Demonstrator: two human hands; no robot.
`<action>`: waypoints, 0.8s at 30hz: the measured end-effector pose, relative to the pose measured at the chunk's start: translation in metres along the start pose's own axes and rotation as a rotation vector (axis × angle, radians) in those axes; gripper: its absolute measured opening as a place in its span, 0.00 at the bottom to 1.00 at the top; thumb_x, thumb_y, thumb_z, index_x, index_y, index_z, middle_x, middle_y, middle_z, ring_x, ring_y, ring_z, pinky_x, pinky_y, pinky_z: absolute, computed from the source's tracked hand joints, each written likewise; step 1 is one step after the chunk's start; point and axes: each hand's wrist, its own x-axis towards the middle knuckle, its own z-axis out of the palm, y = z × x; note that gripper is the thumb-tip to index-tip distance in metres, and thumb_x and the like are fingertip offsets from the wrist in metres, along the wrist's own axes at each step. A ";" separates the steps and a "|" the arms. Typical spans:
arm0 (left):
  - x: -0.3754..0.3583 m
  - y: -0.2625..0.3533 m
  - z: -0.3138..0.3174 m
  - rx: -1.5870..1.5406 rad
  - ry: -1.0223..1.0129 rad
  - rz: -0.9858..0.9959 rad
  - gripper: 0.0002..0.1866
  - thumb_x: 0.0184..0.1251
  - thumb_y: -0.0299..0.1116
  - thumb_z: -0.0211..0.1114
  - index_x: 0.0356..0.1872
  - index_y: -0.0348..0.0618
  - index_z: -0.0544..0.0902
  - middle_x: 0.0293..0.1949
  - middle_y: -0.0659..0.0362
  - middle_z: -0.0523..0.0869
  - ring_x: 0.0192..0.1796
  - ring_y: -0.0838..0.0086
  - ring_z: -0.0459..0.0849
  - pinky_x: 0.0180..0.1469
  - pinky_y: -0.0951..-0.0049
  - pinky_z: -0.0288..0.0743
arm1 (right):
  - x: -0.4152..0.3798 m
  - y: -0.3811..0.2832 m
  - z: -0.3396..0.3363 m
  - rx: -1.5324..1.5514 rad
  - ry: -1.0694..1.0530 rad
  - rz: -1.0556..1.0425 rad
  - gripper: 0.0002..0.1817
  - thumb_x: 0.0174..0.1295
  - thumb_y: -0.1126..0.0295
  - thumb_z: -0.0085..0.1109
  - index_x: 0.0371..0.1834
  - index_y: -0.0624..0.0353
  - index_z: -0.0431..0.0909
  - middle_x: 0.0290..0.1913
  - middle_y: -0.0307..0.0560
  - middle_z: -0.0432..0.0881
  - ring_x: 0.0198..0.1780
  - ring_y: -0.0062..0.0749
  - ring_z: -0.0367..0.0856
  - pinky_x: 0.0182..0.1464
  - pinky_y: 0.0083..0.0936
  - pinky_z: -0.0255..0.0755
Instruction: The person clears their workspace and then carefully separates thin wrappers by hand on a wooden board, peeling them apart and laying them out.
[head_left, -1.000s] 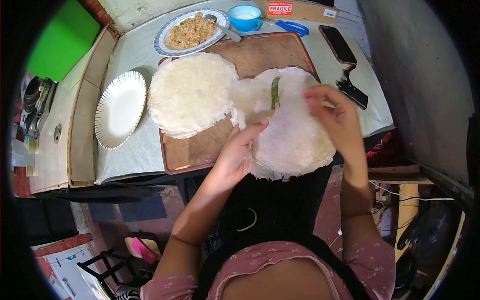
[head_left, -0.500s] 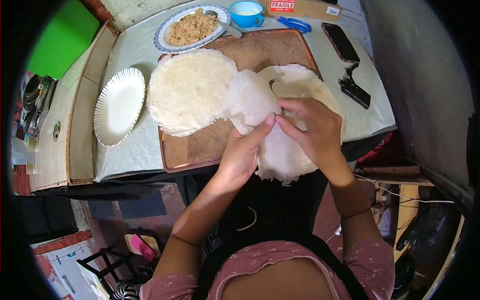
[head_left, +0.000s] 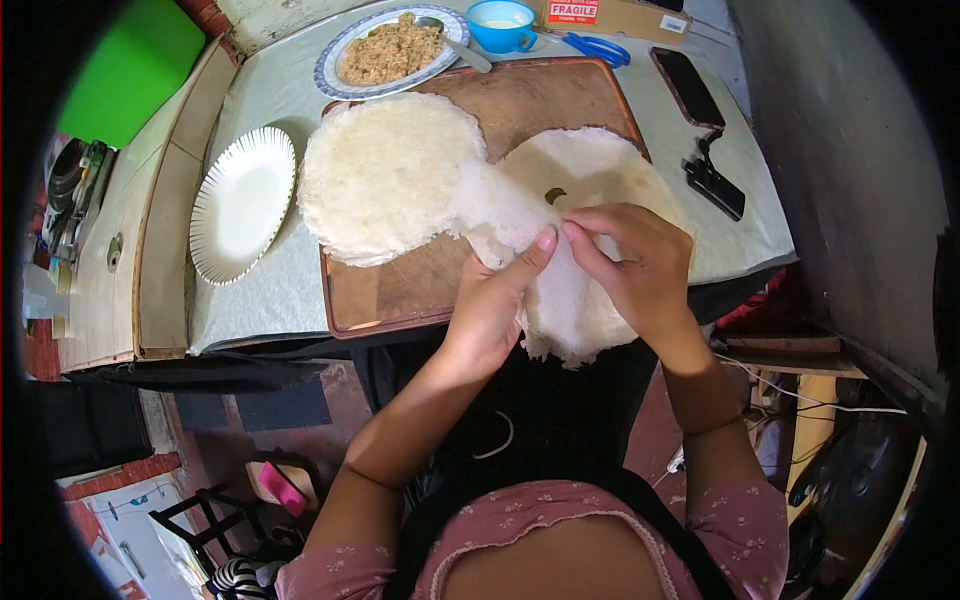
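A thin, translucent spring roll wrapper stretches between my hands, its edge crumpled. My left hand pinches it between thumb and fingers near the middle. Close beside, my right hand also pinches the wrapper, fingertips almost touching my left thumb. Beneath the hands and to the right lies a stack of round wrappers, with its lower edge hanging past the board. On the left sits another wrapper stack. Both rest on a brown wooden board. A small dark curved gap shows near my right fingertips.
At the back are a plate of ground filling with a spoon, a blue cup and blue scissors. An oval white plate lies left. A phone and a black device lie right.
The wrapper between my hands has become narrower and more drawn together. The dark curved gap beside it looks smaller. My hands have barely moved, and the view has shifted slightly.
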 end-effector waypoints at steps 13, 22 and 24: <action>-0.030 -0.003 -0.009 0.135 0.116 0.133 0.19 0.71 0.29 0.68 0.59 0.35 0.78 0.54 0.55 0.85 0.54 0.73 0.83 0.58 0.69 0.77 | 0.024 0.027 -0.007 0.364 -0.160 0.423 0.10 0.65 0.68 0.66 0.38 0.66 0.86 0.29 0.40 0.86 0.32 0.17 0.81 0.36 0.18 0.73; -0.039 0.000 -0.025 0.158 0.170 0.132 0.18 0.70 0.28 0.68 0.58 0.36 0.79 0.53 0.55 0.85 0.54 0.72 0.83 0.58 0.68 0.77 | 0.037 0.029 -0.006 0.333 -0.162 0.375 0.10 0.68 0.68 0.64 0.39 0.66 0.85 0.30 0.38 0.84 0.32 0.15 0.78 0.36 0.16 0.71; -0.039 0.000 -0.027 0.185 0.176 0.151 0.18 0.70 0.28 0.68 0.58 0.36 0.79 0.53 0.55 0.85 0.54 0.72 0.83 0.58 0.68 0.76 | 0.037 0.029 -0.007 0.333 -0.140 0.322 0.10 0.68 0.67 0.64 0.39 0.66 0.84 0.30 0.38 0.84 0.32 0.14 0.78 0.35 0.16 0.71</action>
